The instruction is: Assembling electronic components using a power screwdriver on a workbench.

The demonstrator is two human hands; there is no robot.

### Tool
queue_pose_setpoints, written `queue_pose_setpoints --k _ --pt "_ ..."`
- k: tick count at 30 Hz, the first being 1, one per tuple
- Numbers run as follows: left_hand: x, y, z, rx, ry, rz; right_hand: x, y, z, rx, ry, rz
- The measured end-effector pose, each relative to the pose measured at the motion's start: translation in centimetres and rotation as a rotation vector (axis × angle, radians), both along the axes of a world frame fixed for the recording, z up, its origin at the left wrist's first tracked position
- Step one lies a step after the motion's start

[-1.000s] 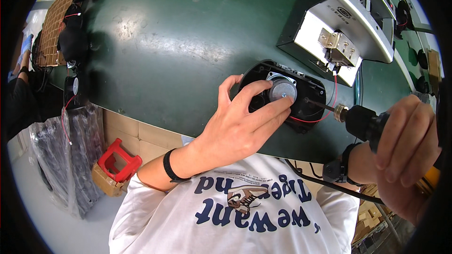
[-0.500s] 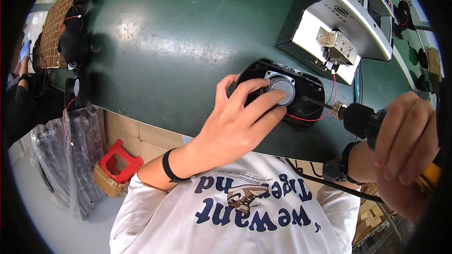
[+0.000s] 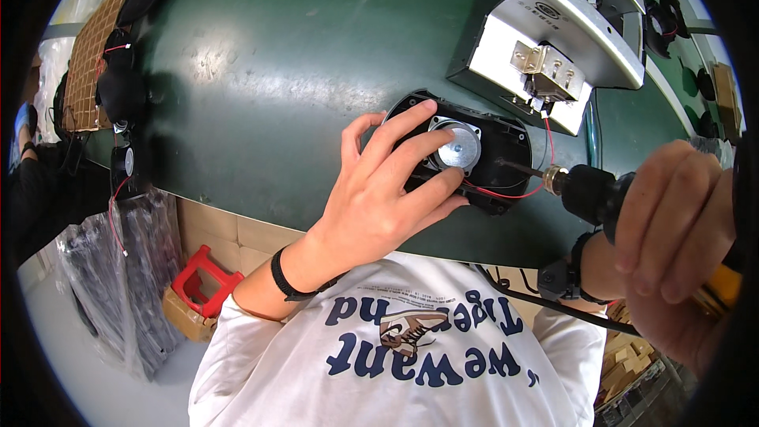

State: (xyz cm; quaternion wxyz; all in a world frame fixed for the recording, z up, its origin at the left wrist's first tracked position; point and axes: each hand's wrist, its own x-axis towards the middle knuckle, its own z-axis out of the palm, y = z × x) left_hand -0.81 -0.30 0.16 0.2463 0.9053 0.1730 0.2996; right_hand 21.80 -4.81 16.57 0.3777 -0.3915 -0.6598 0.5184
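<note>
A black plastic speaker housing (image 3: 506,141) lies on the green bench, with a round silver speaker (image 3: 461,147) in a square metal frame set in it. My left hand (image 3: 383,182) reaches over the housing from the left. One finger rests by its far rim, and others press on the speaker's face and near edge. My right hand (image 3: 668,221) is wrapped round a power screwdriver (image 3: 589,194) with a black front and yellow body. Its thin bit points left, with the tip over the right part of the housing. I cannot tell whether the tip touches. A red wire (image 3: 514,194) loops below the bit.
Behind the housing stands a silver machine (image 3: 545,24) with a metal block on its front. Speaker parts (image 3: 122,95) with wires line the bench's left end. Below there are a red plastic stool (image 3: 190,277) and a wrapped stack (image 3: 118,261). Another person's dark sleeve (image 3: 39,198) shows far left.
My left hand's fingers have shifted and spread, one now reaching the housing's far rim, so more of the speaker's face shows. The screwdriver tip stays over the housing's right part. The whole view has shifted slightly.
</note>
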Motion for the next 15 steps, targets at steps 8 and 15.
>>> queue_pose_setpoints --k 8,15 --pt "-0.6 0.9 -0.1 0.017 0.03 -0.044 1.5 -1.1 -0.3 0.028 0.012 0.003" --pt "-0.7 0.7 -0.1 0.029 0.031 -0.038 2.9 -1.2 -0.8 0.048 0.025 0.009"
